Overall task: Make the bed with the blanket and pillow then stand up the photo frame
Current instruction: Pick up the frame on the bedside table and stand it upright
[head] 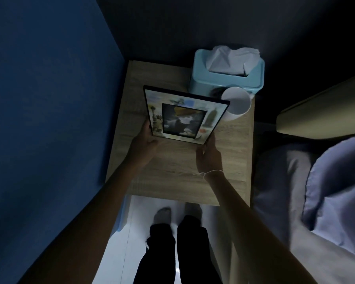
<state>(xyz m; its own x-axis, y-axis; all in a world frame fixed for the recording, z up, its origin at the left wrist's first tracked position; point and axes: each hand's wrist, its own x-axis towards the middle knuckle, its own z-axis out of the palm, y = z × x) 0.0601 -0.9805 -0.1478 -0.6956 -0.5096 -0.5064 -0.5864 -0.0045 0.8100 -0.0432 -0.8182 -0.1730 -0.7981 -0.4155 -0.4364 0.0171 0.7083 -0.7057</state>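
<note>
A black-edged photo frame (183, 116) with a picture and a decorated border is tilted up over the wooden bedside table (172, 173), its face towards me. My left hand (146, 140) grips its lower left edge. My right hand (208, 155) grips its lower right corner. At the right edge of the view lies a pale blue pillow (340, 181) on the grey sheet of the bed (279, 181). No blanket is recognisable in this dim view.
A light blue tissue box (225, 78) stands at the table's back right, with a white mug (237, 104) just in front of it, close to the frame's right corner. A dark blue wall (49, 99) runs along the left. My legs and feet (176, 242) stand on white floor.
</note>
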